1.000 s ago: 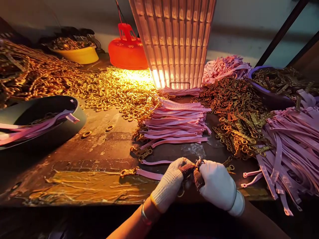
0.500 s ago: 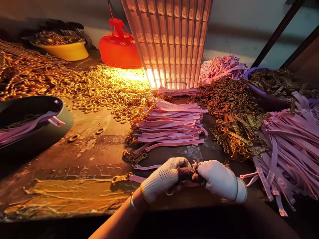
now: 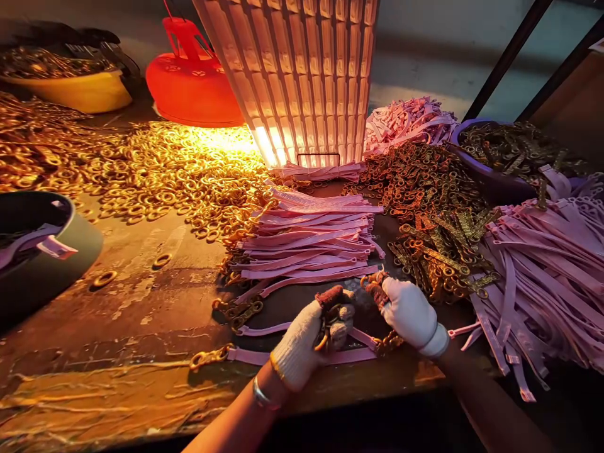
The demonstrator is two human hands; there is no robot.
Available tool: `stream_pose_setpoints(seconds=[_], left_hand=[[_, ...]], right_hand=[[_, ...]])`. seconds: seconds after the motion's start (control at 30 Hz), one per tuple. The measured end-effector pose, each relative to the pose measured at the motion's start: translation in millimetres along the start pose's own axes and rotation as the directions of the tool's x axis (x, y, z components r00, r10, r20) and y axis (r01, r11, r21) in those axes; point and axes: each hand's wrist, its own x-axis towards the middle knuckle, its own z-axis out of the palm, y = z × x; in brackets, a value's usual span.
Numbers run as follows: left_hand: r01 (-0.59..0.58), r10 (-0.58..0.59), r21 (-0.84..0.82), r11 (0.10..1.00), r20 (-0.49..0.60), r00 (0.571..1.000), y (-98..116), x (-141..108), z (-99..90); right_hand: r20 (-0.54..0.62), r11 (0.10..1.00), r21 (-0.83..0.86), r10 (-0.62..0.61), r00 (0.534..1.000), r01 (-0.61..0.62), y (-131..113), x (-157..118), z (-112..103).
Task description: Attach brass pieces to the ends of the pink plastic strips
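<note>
We work with both hands above a bench (image 3: 141, 308).
Our left hand (image 3: 299, 343) curls round a gold ring (image 3: 322, 341); our right hand (image 3: 411, 314) pinches a smaller ring (image 3: 364, 282). Pink straps (image 3: 311, 239) lie aligned, probably for easy reach.

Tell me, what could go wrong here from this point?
The small ring at the right hand's fingertips could slip from its grip. Pink straps overhanging the bench might slide off. The lit red lamp hangs low over gold rings, so those may get hot.
</note>
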Motion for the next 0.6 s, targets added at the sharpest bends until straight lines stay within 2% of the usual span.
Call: stream_pose_setpoints(seconds=[0.07,0.13,0.23,0.33,0.4,0.47,0.53,0.6], left_hand=[[-0.024,0.023,-0.011,1.000,-0.041,0.999,2.5,-2.6,-0.7],[-0.073,0.076,0.052,0.996,-0.047,0.996,5.3,-7.7,0.6],[-0.156,0.164,0.276,0.948,-0.006,0.986,11.7,-17.0,6.6],[-0.243,0.293,0.571,0.784,0.004,0.956,18.5,-25.7,14.4],[-0.294,0.394,0.711,0.639,0.026,0.919,19.9,-29.4,18.7],[-0.387,0.459,0.780,0.492,0.145,0.876,17.8,-31.2,21.5],[-0.480,0.476,0.792,0.377,0.278,0.834,13.5,-33.0,22.4],[-0.483,0.478,0.802,0.351,0.290,0.829,9.4,-37.0,21.1]], right_hand=[[-0.024,0.997,-0.073,0.016,1.000,-0.018,7.9,16.2,4.1],[-0.007,0.994,-0.104,0.025,1.000,-0.025,14.8,29.4,10.4],[0.032,0.996,-0.078,0.032,0.999,-0.030,20.6,34.5,16.3],[-0.043,0.991,0.122,-0.049,0.998,0.053,17.2,19.4,9.7],[-0.116,0.927,0.333,-0.143,0.983,0.174,9.0,3.3,-1.0],[-0.163,0.815,0.505,-0.234,0.959,0.285,-1.7,-12.9,-12.4],[-0.178,0.727,0.602,-0.283,0.943,0.331,-11.4,-26.6,-20.3],[-0.196,0.696,0.632,-0.281,0.939,0.340,-17.2,-37.6,-22.7]])
